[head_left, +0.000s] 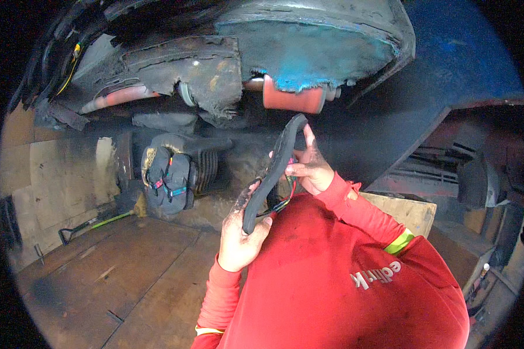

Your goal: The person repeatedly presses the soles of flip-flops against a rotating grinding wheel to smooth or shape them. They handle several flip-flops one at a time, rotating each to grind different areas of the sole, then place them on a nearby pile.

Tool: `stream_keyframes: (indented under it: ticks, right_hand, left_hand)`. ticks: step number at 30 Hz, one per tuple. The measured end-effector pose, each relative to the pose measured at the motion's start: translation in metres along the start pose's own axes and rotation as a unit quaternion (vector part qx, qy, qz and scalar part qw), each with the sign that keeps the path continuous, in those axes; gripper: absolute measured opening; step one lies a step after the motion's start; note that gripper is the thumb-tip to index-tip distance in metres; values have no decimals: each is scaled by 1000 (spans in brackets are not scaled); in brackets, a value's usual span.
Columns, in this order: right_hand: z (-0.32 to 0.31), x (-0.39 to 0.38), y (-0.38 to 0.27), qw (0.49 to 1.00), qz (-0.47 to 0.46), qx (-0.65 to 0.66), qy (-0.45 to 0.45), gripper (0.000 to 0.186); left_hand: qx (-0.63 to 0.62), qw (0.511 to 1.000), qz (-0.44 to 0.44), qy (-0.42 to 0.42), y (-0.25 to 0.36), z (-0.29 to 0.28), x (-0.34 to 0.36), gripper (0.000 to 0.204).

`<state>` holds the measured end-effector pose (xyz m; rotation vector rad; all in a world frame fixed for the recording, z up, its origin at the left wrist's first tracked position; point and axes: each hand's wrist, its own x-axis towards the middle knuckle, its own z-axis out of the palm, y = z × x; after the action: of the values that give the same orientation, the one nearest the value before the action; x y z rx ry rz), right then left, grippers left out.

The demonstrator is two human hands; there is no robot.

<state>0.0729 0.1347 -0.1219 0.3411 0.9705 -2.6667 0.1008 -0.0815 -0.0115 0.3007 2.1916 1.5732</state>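
A sandal [273, 177] with a dark grey sole and coloured straps is held between my two hands, tilted on its edge. My left hand [241, 237] grips the lower end, its thumb on the strap side and its dusty fingers on the other face. Higher up, my right hand [313, 168] closes around the sandal from the right, fingers near the straps and one along the sole's upper end. Just above that end sits a red cylindrical roller [294, 98] on a machine. The sole's outer face is mostly hidden.
Dust-covered machine housing [320, 49] overhangs the work. Several strapped sandals [170, 179] lie bundled at the back left beside a ribbed hose [206, 171]. A second red roller [119, 98] is farther left. A green-handled tool [108, 220] rests along the brown floor panels [110, 267].
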Motion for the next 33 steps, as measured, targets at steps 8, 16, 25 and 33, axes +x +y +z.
stream_keyframes:
  ticks: [8, 16, 25, 33]
  right_hand:
    - [-27, 19, -11, 999, 38, 21, 2, 105]
    - [-28, 15, -42, 995, 91, -44, 23, 116]
    - [2, -12, -20, 952, 17, -304, -33, 148]
    - [0, -3, -2, 960, -39, -256, -106, 132]
  left_hand:
    - [120, 990, 68, 44, 33, 19, 35, 59]
    - [107, 993, 45, 34, 10, 35, 25, 58]
    - [-125, 979, -154, 37, -75, 36, -7, 74]
    - [-213, 975, 9, -70, -51, 49, 123, 76]
